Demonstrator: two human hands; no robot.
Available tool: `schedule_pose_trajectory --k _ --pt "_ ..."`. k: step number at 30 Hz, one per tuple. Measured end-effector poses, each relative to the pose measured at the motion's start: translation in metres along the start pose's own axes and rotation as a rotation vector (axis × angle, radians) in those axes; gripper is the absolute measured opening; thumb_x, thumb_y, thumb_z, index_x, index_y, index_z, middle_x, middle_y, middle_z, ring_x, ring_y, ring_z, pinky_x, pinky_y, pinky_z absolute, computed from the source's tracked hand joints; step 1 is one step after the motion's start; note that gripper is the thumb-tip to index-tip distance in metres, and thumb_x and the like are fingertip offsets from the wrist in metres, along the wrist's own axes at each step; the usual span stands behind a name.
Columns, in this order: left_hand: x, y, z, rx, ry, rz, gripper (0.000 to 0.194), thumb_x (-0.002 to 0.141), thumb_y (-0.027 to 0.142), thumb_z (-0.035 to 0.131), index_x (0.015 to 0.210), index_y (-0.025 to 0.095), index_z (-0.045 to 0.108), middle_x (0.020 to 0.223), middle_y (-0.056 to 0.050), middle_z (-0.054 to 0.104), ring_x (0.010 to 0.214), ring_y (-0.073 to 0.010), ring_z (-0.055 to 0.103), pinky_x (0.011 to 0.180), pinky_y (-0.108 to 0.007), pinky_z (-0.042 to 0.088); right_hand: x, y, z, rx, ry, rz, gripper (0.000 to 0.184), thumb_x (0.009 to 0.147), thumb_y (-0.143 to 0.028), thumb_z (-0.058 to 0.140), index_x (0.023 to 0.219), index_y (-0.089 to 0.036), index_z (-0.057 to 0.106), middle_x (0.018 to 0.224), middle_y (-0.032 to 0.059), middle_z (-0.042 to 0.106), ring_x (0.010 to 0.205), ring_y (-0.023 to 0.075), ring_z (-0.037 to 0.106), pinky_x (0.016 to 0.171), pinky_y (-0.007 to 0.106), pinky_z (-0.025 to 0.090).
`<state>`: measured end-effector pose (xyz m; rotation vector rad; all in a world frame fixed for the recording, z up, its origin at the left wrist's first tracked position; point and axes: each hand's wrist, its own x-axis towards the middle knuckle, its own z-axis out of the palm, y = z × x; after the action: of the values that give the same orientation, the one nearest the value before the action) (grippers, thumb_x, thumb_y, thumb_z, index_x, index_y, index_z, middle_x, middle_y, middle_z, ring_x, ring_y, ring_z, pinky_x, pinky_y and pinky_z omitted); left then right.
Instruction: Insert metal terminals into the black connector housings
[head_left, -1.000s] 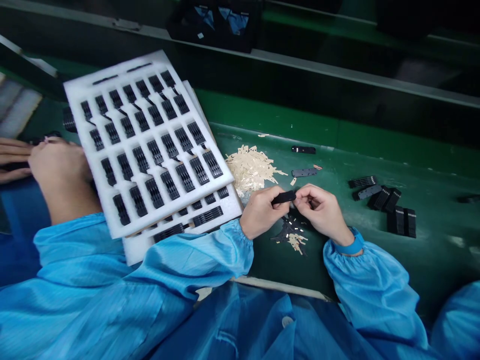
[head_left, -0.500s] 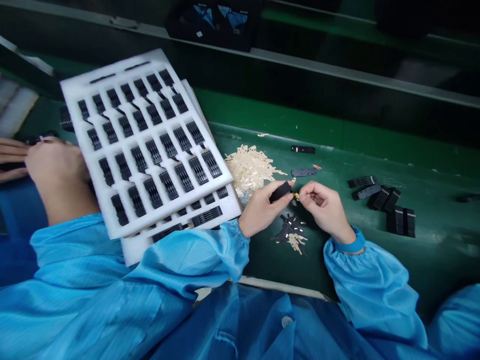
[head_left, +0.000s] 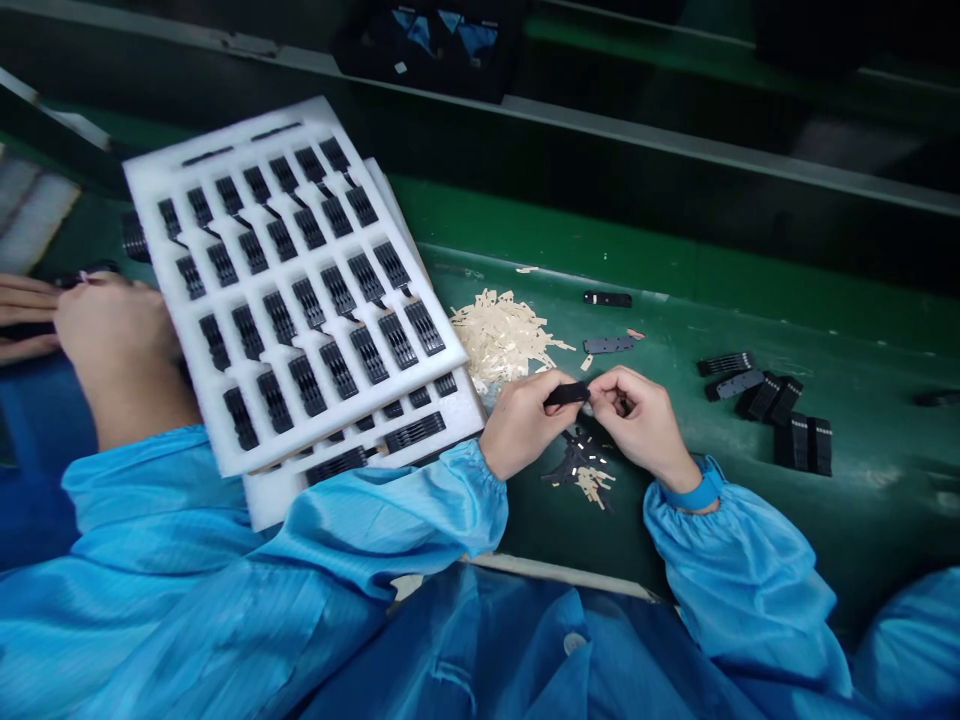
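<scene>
My left hand [head_left: 519, 425] pinches a small flat black part [head_left: 568, 393] above the green belt [head_left: 675, 330]. My right hand [head_left: 637, 415] is closed in a pinch at the right end of that part; what its fingertips hold is too small to make out. Below the hands lies a little heap of black scraps and beige tabs [head_left: 583, 472]. A bigger pile of beige tabs [head_left: 501, 335] sits just beyond my left hand.
Stacked white foam trays [head_left: 450, 395] with rows of black parts lie on the left. Loose black parts [head_left: 780, 410] rest on the belt to the right, two more [head_left: 607, 322] farther back. Another person's hand and arm [head_left: 120, 350] sit at far left.
My hands had drawn slightly apart with the black part tilted up; now they have come together again and the part lies level between them.
</scene>
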<state>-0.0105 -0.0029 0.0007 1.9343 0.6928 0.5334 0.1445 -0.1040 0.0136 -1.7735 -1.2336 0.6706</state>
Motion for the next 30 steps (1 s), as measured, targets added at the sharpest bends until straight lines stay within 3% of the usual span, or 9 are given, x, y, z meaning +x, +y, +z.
schedule_pose_trajectory --k 3,7,9,14,18,21,24,27,30 --pt "0.001 0.0 0.001 -0.067 -0.003 -0.032 0.008 0.087 0.019 0.065 0.094 0.02 0.068 0.073 0.005 0.062 0.065 -0.0088 0.055 0.065 -0.022 0.041 0.0 0.005 0.0 0.03 0.043 0.043 0.009 0.087 -0.02 0.062 0.079 -0.019 0.065 0.068 -0.0019 0.055 0.056 0.0107 0.046 0.053 0.025 0.037" --pt "0.007 0.003 -0.001 -0.274 0.219 -0.207 0.01 0.093 0.029 0.06 0.095 0.019 0.061 0.061 0.007 0.051 0.053 -0.0088 0.049 0.056 -0.022 0.04 0.002 0.009 0.001 0.004 0.258 0.089 0.009 0.09 -0.024 0.062 0.085 -0.019 0.067 0.073 0.0002 0.06 0.058 0.0119 0.049 0.054 0.026 0.039" --pt "0.01 0.004 -0.002 -0.365 0.286 -0.257 0.012 0.094 0.031 0.058 0.094 0.019 0.058 0.058 0.008 0.048 0.049 -0.0088 0.049 0.053 -0.022 0.041 0.002 0.009 0.003 -0.089 0.266 0.03 0.011 0.092 -0.023 0.06 0.091 -0.02 0.07 0.076 0.0006 0.061 0.058 0.0119 0.048 0.055 0.027 0.039" --pt "0.008 0.007 -0.001 -0.395 0.213 -0.277 0.014 0.093 0.032 0.061 0.091 0.019 0.056 0.061 0.006 0.052 0.052 -0.009 0.053 0.054 -0.022 0.044 0.001 0.006 0.011 -0.284 0.156 -0.124 0.015 0.095 -0.028 0.063 0.085 -0.02 0.071 0.079 0.0023 0.064 0.065 0.0143 0.053 0.065 0.03 0.044" --pt "0.005 0.004 0.002 -0.458 0.145 -0.288 0.019 0.092 0.037 0.063 0.091 0.019 0.056 0.071 0.004 0.056 0.058 -0.0095 0.058 0.061 -0.023 0.05 0.001 0.007 0.009 -0.206 0.131 -0.102 0.018 0.098 -0.025 0.056 0.099 -0.021 0.074 0.092 0.004 0.071 0.067 0.0144 0.058 0.064 0.029 0.045" --pt "0.007 0.002 0.003 -0.552 0.009 -0.298 0.021 0.092 0.038 0.063 0.094 0.018 0.057 0.074 0.003 0.06 0.068 -0.0119 0.062 0.074 -0.028 0.055 0.001 0.007 0.005 -0.094 0.172 -0.022 0.022 0.1 -0.029 0.054 0.104 -0.021 0.074 0.09 0.0035 0.073 0.066 0.0147 0.059 0.061 0.028 0.044" --pt "0.008 0.0 0.003 -0.575 -0.05 -0.288 0.023 0.095 0.039 0.059 0.1 0.017 0.058 0.076 0.0 0.066 0.079 -0.0147 0.065 0.082 -0.03 0.053 0.002 0.006 0.003 -0.038 0.233 0.059 0.028 0.1 -0.039 0.054 0.094 -0.02 0.074 0.08 0.003 0.073 0.063 0.0149 0.058 0.06 0.028 0.043" --pt "0.008 0.0 0.002 -0.454 0.129 -0.217 0.02 0.097 0.038 0.057 0.1 0.018 0.057 0.085 -0.002 0.066 0.084 -0.015 0.065 0.082 -0.03 0.052 0.002 0.003 0.002 -0.005 0.255 0.098 0.035 0.099 -0.047 0.055 0.086 -0.02 0.073 0.072 0.0026 0.07 0.059 0.0142 0.056 0.057 0.027 0.042" --pt "0.005 0.0 0.001 -0.165 0.213 -0.01 0.015 0.094 0.035 0.062 0.095 0.02 0.059 0.08 0.001 0.062 0.078 -0.0138 0.062 0.094 -0.036 0.052 0.002 0.002 -0.003 0.13 0.162 0.191 0.046 0.096 -0.057 0.056 0.073 -0.019 0.07 0.059 0.0013 0.063 0.049 0.0119 0.05 0.049 0.025 0.037"
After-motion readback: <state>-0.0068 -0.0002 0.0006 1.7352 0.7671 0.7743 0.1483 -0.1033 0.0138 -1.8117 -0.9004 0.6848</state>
